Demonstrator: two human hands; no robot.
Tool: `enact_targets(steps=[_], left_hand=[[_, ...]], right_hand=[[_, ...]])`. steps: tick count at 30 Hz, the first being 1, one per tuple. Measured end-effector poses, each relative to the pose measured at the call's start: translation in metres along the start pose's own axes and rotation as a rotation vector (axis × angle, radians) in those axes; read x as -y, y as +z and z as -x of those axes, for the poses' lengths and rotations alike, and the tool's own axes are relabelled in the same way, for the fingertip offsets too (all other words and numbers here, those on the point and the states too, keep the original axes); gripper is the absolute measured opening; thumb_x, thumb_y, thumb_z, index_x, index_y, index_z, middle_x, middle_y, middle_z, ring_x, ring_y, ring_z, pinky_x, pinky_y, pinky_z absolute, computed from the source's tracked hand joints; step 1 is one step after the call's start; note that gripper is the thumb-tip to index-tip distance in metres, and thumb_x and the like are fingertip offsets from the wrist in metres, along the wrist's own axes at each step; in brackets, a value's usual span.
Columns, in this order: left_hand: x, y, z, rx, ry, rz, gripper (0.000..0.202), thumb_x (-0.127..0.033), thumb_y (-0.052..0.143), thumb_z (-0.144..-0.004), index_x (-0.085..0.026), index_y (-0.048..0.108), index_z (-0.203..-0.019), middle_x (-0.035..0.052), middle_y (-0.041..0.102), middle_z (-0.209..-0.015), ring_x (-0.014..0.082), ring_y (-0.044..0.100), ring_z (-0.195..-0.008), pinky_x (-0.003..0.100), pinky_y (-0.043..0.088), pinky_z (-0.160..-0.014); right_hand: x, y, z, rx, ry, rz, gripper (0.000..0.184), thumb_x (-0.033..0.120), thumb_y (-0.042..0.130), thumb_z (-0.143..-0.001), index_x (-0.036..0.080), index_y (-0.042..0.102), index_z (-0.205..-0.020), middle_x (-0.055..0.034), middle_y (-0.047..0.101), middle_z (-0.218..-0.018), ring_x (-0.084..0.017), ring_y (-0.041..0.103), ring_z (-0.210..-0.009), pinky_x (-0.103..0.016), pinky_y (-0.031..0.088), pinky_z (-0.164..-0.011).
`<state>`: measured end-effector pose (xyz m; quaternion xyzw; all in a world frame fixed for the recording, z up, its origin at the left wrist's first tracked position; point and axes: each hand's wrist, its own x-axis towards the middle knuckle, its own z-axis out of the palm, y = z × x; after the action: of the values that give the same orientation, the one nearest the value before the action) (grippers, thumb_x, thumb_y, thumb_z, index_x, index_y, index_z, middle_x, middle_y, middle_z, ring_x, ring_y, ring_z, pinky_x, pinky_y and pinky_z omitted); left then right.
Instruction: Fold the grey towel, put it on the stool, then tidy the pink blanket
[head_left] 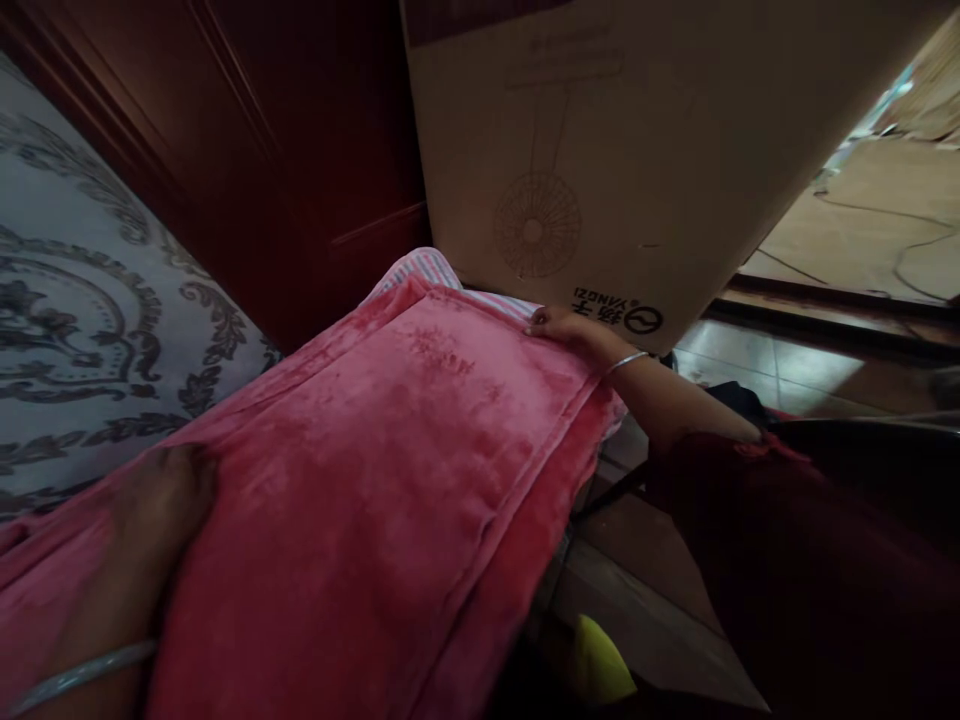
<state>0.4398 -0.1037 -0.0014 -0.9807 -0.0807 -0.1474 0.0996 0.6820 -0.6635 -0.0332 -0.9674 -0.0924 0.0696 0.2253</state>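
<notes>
A pink plush blanket, folded into layers with stitched borders, lies spread in front of me over a raised surface. At its far right corner, my right hand is closed on the edge, fingers bent over the cloth. A striped cloth in pink, white and grey peeks out from beneath the far edge. My left hand is on the blanket's left side, its fingers curled against the plush; it is dim and slightly blurred. Each wrist wears a silver bangle.
A large cardboard box with a printed fan drawing stands just beyond the blanket. Dark red wooden panelling and patterned wallpaper border the left. Tiled floor shows at right, with cables past a threshold. Something yellow is low at front.
</notes>
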Motion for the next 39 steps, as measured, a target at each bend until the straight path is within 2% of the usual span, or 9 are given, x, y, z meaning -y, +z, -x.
enact_targets(steps=[3,8,12,16,19,27,31,34,39], left_hand=[[-0.059,-0.031,0.016,0.013,0.132,0.124,0.043,-0.04,0.031,-0.092,-0.015,0.066,-0.096,0.0158,0.07,-0.103,0.0291,0.063,-0.098,0.043,0.05,-0.09],[-0.174,-0.067,0.084,0.207,0.432,0.532,0.032,-0.038,0.041,-0.095,-0.022,0.068,-0.101,0.009,0.069,-0.11,0.0243,0.063,-0.101,0.04,0.05,-0.094],[-0.218,-0.072,0.123,0.272,0.483,0.588,0.026,-0.038,0.055,-0.093,-0.022,0.065,-0.111,0.0092,0.066,-0.116,0.0263,0.063,-0.101,0.042,0.051,-0.088],[-0.23,-0.07,0.134,0.278,0.441,0.528,0.018,-0.027,0.052,-0.093,-0.019,0.064,-0.105,0.0106,0.066,-0.11,0.0262,0.062,-0.099,0.041,0.049,-0.086],[-0.234,-0.07,0.137,0.287,0.457,0.471,0.018,-0.03,0.053,-0.094,-0.019,0.064,-0.102,0.0112,0.065,-0.108,0.0273,0.061,-0.099,0.043,0.048,-0.088],[-0.242,-0.052,0.143,0.178,0.471,0.468,0.023,-0.014,0.039,-0.094,-0.019,0.06,-0.088,0.0063,0.061,-0.089,0.0202,0.055,-0.083,0.034,0.045,-0.078],[-0.248,-0.057,0.144,0.251,0.509,0.471,0.02,-0.009,0.043,-0.09,-0.019,0.061,-0.089,0.0069,0.063,-0.095,0.0206,0.057,-0.089,0.037,0.047,-0.084],[-0.243,-0.07,0.149,0.275,0.496,0.497,0.016,-0.019,0.047,-0.095,-0.017,0.063,-0.095,0.0089,0.065,-0.102,0.023,0.059,-0.096,0.04,0.049,-0.089],[-0.226,-0.077,0.186,0.204,0.425,0.399,0.045,-0.027,0.057,-0.092,-0.015,0.055,-0.135,0.0175,0.054,-0.143,0.0337,0.05,-0.131,0.054,0.04,-0.109]], right_hand=[[-0.011,-0.002,0.024,-0.052,0.024,0.004,0.033,0.034,0.064,-0.092,0.013,0.07,-0.116,-0.0121,0.071,-0.115,-0.02,0.065,-0.095,-0.024,0.047,-0.079],[-0.018,0.004,0.064,-0.185,0.073,0.074,0.048,0.042,0.07,-0.088,0.015,0.065,-0.126,-0.0147,0.07,-0.117,-0.025,0.065,-0.099,-0.029,0.047,-0.082],[-0.014,0.011,0.092,-0.299,0.06,0.166,0.042,0.036,0.07,-0.088,0.016,0.063,-0.123,-0.015,0.069,-0.113,-0.027,0.064,-0.1,-0.03,0.047,-0.082],[-0.006,0.019,0.108,-0.346,0.132,0.196,0.034,0.034,0.061,-0.093,0.013,0.064,-0.119,-0.0185,0.068,-0.115,-0.028,0.064,-0.104,-0.031,0.047,-0.084],[-0.003,0.024,0.109,-0.338,0.199,0.167,0.03,0.033,0.06,-0.093,0.011,0.069,-0.113,-0.0203,0.068,-0.117,-0.029,0.064,-0.11,-0.032,0.047,-0.088],[-0.01,0.022,0.105,-0.361,0.341,0.064,0.031,0.028,0.05,-0.097,0.01,0.073,-0.11,-0.0219,0.071,-0.11,-0.031,0.067,-0.106,-0.033,0.05,-0.081],[-0.009,0.024,0.105,-0.351,0.401,0.049,0.035,0.025,0.046,-0.097,0.008,0.072,-0.113,-0.0234,0.071,-0.111,-0.031,0.068,-0.106,-0.033,0.05,-0.081],[-0.005,0.025,0.11,-0.343,0.389,0.052,0.039,0.023,0.044,-0.097,0.007,0.068,-0.123,-0.0245,0.069,-0.116,-0.031,0.067,-0.11,-0.034,0.05,-0.084],[0.0,0.03,0.124,-0.35,0.345,0.15,0.047,0.038,0.047,-0.097,0.007,0.067,-0.125,-0.0291,0.066,-0.117,-0.037,0.063,-0.115,-0.042,0.05,-0.086]])
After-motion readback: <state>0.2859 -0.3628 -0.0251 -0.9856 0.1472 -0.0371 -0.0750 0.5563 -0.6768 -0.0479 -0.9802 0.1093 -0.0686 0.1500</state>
